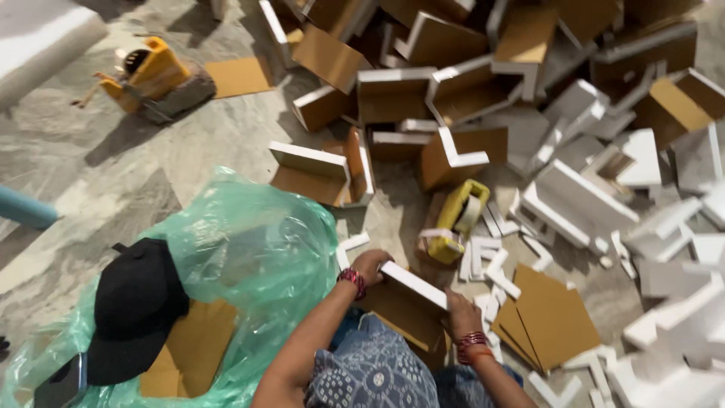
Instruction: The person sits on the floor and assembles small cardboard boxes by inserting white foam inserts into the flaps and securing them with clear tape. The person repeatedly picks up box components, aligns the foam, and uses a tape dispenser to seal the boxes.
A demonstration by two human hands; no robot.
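Both hands, left hand (371, 264) and right hand (461, 311), clamp a brown cardboard piece (404, 302) with a white foam edge; a yellow tape dispenser (458, 219) lies just beyond on the floor.

A white roll (41, 38) ran off the upper left corner, and a blue tube (24, 208) was cut by the left edge. A dark phone (62, 381) and the green plastic bag (249, 249) ran past the bottom edge, the bag veiling brown cardboard inside. The piece (408, 298) held by both hands hid the left hand's (371, 264) fingertips. The heap of foam-and-cardboard corners (483, 83) continued beyond the top and right edges.
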